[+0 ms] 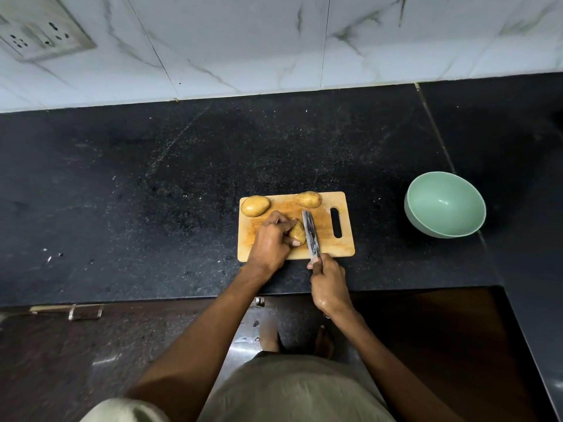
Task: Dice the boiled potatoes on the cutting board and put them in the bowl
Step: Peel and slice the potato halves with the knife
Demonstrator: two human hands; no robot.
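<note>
A wooden cutting board (344, 245) lies on the black counter. My left hand (271, 242) grips a brown potato (298, 233) near the board's middle. My right hand (329, 284) holds a knife (311, 236) by its handle, the blade lying along the potato's right side. Two whole potatoes rest at the board's far edge: one at the left corner (255, 205), one further right (309, 198). A pale green bowl (417, 214), with nothing in it, stands on the counter to the right of the board.
The black granite counter (152, 193) runs left and wraps around on the right. A marble-tiled wall (274, 41) with a socket plate (39, 35) stands behind. The counter's front edge lies just below the board.
</note>
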